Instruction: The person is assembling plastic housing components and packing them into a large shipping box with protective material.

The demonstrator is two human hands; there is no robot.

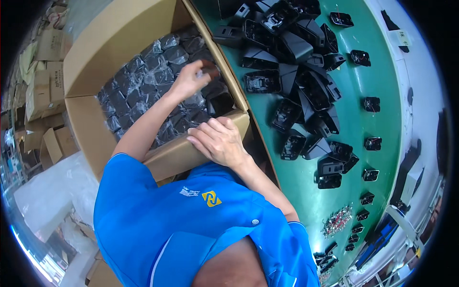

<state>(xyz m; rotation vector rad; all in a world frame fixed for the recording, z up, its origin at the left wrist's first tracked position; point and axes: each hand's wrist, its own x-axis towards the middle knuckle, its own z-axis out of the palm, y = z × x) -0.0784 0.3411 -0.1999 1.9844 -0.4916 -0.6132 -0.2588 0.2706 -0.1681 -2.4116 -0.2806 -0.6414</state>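
Observation:
A large open cardboard box [81, 112] stands in front of me, filled with rows of black parts wrapped in clear plastic [143, 74]. My left hand [191, 80] is inside it, over the wrapped parts near the right wall. Motion smears its fingers, so whether they hold anything does not show. With fingers bent over the top edge, my right hand [221, 142] grips the near flap [167, 157] of the box. Close to the left hand, an unwrapped-looking dark part or gap [221, 104] lies in the near right corner.
Right of the box runs a green worktable [306, 201] with a heap of black plastic housings [296, 48]. Several smaller housings [372, 104] form a row along its far side, near a pile of small red and silver parts [337, 221]. Cartons [43, 91] and plastic sheeting [57, 191] crowd the left.

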